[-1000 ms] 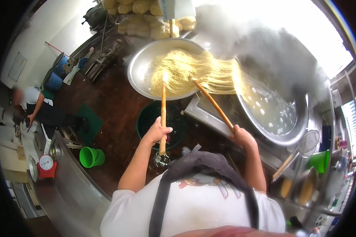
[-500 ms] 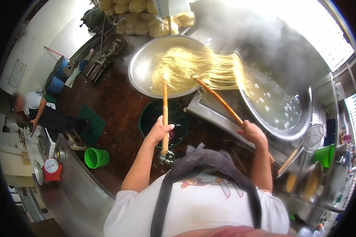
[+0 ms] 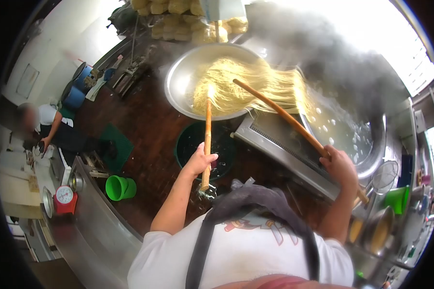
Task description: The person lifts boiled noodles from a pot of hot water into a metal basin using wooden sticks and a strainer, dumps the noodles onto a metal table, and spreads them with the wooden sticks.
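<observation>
Fingers wrapped round it, my left hand (image 3: 199, 161) holds an upright wooden stick (image 3: 208, 126) whose far end is in the yellow noodles (image 3: 236, 79). My right hand (image 3: 338, 166) grips a longer wooden stick (image 3: 282, 113), slanted, with its tip lying over the top of the noodles. The noodles fill much of a wide metal bowl (image 3: 174, 86) and stretch across its right rim to the edge of a large steaming pot (image 3: 382, 139) of bubbling liquid.
A dark green tub (image 3: 180, 153) stands below the bowl. A metal counter (image 3: 275, 149) runs between bowl and pot. A strainer (image 3: 385, 177) lies at right, a green bucket (image 3: 120, 188) at left. A co-worker (image 3: 58, 126) stands far left; bagged noodles (image 3: 178, 30) are stacked behind.
My right hand has moved right and a little toward me, and its stick's tip now shows on top of the noodles. My left hand still holds its stick in the noodles.
</observation>
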The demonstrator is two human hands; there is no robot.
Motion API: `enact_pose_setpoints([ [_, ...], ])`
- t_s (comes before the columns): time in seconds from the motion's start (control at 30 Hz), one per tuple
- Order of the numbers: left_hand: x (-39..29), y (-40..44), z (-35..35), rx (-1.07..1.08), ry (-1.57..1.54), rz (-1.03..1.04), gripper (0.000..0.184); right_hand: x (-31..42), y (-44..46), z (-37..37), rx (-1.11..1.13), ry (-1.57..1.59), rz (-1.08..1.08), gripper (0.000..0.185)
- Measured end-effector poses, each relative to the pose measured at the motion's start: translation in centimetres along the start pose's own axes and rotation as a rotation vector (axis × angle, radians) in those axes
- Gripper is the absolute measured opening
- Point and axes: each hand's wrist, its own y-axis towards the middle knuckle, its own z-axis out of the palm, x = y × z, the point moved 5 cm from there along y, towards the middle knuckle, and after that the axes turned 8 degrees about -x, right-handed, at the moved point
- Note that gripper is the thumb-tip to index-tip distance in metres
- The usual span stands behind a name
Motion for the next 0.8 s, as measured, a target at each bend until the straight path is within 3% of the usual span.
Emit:
enact_pose_setpoints([
  [0.1, 0.4, 0.0, 0.1, -0.013, -0.012, -0.016, 0.080, -1.9, 0.5, 3.0, 0.016, 0.053, 0.011, 0.035],
  [0.17, 1.2, 0.8, -0.1, -0.032, -0.015, 0.064, 0.079, -4.1, 1.1, 6.0, 0.156, -0.030, 0.020, 0.034],
  [0.4, 0.8, 0.0, -0.6, 0.013, 0.047, -0.026, 0.093, -2.7, 0.3, 5.4, 0.092, 0.003, 0.127, 0.033],
  [0.47, 0.4, -0.1, -0.5, -0.005, 0.009, 0.009, 0.077, -2.4, 0.6, 5.2, 0.102, -0.011, 0.159, 0.033],
  [0.5, 0.2, -0.3, -0.5, -0.021, -0.014, 0.023, 0.070, -2.2, 0.7, 5.2, 0.088, -0.008, 0.133, 0.033],
  [0.8, -0.3, -0.7, -0.8, -0.024, -0.016, 0.024, 0.081, 0.0, 1.1, 5.0, 0.066, 0.034, -0.039, 0.035],
])
